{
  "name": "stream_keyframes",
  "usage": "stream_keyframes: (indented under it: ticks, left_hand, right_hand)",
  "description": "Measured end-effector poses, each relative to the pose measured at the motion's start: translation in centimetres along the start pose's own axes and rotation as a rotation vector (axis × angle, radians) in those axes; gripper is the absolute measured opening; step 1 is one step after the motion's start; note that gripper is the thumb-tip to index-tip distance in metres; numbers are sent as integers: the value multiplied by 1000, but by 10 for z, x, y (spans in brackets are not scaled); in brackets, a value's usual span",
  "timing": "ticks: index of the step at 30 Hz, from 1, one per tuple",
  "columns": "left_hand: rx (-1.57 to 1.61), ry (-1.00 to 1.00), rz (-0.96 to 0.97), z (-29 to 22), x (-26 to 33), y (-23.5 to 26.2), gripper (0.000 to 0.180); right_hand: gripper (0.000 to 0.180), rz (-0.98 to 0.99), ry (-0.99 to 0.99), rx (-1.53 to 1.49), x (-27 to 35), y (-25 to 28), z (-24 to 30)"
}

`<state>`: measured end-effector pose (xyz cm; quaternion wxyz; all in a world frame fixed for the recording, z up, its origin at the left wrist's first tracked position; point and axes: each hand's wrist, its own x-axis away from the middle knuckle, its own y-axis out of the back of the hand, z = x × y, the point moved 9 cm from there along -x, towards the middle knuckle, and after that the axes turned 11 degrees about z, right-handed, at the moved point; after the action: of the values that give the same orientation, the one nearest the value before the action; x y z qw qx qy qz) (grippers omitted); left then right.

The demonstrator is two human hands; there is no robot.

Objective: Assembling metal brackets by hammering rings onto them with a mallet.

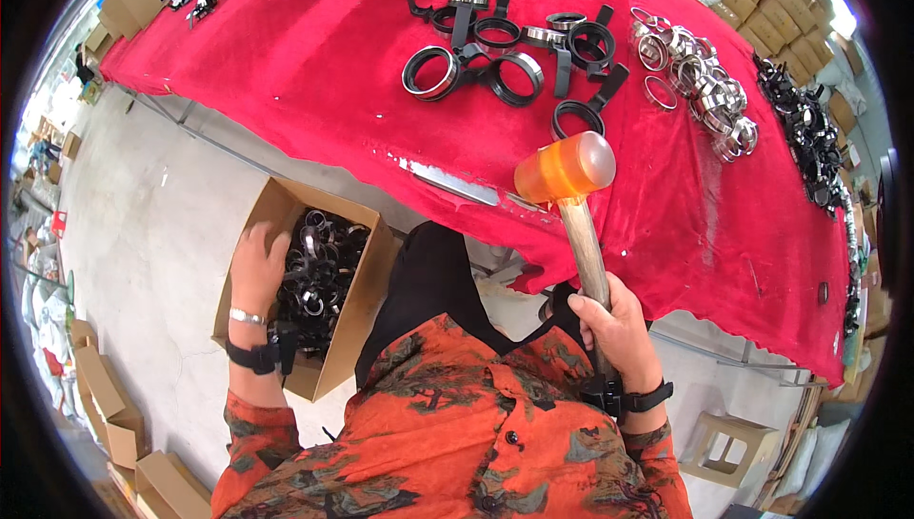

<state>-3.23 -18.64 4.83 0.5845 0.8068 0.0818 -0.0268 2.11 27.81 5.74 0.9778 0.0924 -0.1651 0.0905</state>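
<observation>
A person in an orange patterned shirt point(457, 424) grips the wooden handle of an orange-headed mallet point(566, 169) in the right hand point(619, 327), its head raised over the near edge of a table draped in red cloth point(314, 71). The left hand point(255, 267) reaches into an open cardboard box point(352, 329) of black rings on the floor. Black clamp rings point(514, 48) lie toward the cloth's far edge, beside a heap of silver rings point(700, 76) to their right.

Mallet point(568, 197): glossy translucent orange plastic head above the right hand's point(619, 329) fingers, smooth wooden handle inside them. Left hand's point(255, 267) fingertips in a matt cardboard box point(367, 305) of shiny black rings point(319, 276).
</observation>
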Motion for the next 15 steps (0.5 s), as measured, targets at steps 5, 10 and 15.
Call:
stream_keyframes:
  ticks: [5, 10, 15]
  left_hand:
    - [430, -388, 91, -180, -92, 9, 28]
    - [98, -722, -261, -291, -181, 3, 23]
    - [-470, -568, 238, -319, -252, -42, 20]
  right_hand:
    - [24, -12, 34, 96, 0, 5, -15]
    - [26, 28, 47, 106, 0, -4, -19]
    - [27, 67, 9, -130, 1, -4, -31]
